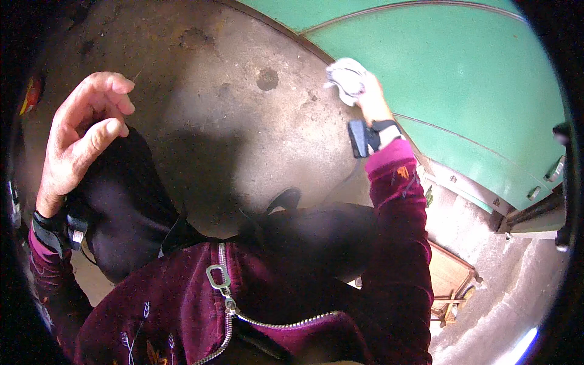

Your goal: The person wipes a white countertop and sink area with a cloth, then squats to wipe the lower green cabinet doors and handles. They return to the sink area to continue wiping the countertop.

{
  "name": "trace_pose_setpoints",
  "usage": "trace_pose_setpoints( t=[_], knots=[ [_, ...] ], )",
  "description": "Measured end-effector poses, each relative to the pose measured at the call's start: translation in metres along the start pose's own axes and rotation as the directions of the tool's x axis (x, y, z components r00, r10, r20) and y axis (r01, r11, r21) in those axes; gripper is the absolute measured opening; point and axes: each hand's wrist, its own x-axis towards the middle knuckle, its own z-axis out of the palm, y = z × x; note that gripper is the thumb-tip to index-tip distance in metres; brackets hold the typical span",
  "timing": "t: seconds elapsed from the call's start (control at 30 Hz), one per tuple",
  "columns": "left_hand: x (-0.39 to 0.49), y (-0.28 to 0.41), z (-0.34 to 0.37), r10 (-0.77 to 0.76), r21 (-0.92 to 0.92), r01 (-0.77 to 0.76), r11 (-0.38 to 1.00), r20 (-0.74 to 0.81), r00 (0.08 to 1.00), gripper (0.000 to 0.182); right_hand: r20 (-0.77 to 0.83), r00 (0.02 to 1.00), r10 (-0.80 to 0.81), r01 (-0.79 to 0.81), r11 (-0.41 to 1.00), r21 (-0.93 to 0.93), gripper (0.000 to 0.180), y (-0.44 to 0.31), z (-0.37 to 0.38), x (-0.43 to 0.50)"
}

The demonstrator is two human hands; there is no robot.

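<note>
My right hand (pixel 373 98) grips a crumpled white cloth (pixel 347 78). The cloth is at the lower edge of a green-painted door or panel (pixel 465 77), near the concrete floor; whether it touches the panel cannot be told. On the left, my left hand (pixel 84 137) is raised above my dark-trousered knee (pixel 132 182), its fingers curled and apart with nothing visible between them. Each wrist wears a dark strap with a small device, the right one (pixel 359 138) showing most clearly.
Stained concrete floor (pixel 269 118) lies before me, with a dark shoe (pixel 288 199) near my right leg. Metal fittings (pixel 555 169) sit at the panel's far right end. Beyond it, a wooden piece of furniture (pixel 449 269) stands on paler ground. A red and yellow object (pixel 31 96) is at far left.
</note>
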Motion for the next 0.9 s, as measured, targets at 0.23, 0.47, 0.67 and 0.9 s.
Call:
trace_pose_setpoints(
  t=[0.23, 0.47, 0.67, 0.9],
  knots=[
    [-0.003, 0.000, 0.010, 0.029, 0.066, -0.022, 0.998, -0.105, 0.994, 0.041, -0.009, 1.000, 0.022, -0.018, 0.941, 0.339, 0.029, 0.004, 0.064, 0.074],
    [0.008, -0.003, -0.001, 0.004, 0.075, 0.000, 0.997, -0.049, 0.999, 0.042, -0.282, 0.959, -0.008, 0.131, 0.898, 0.421, 0.037, 0.020, -0.092, -0.013],
    [0.014, 0.001, 0.000, 0.013, 0.050, -0.013, 0.999, -0.020, 1.000, 0.046, -0.490, 0.822, -0.291, 0.388, 0.916, 0.106, 0.033, -0.057, -0.086, -0.093],
    [0.029, -0.004, 0.004, -0.048, 0.129, 0.048, 0.991, -0.002, 0.999, 0.048, -0.423, 0.085, -0.902, 0.763, 0.332, -0.555, 0.035, -0.192, -0.016, -0.162]
  ],
)
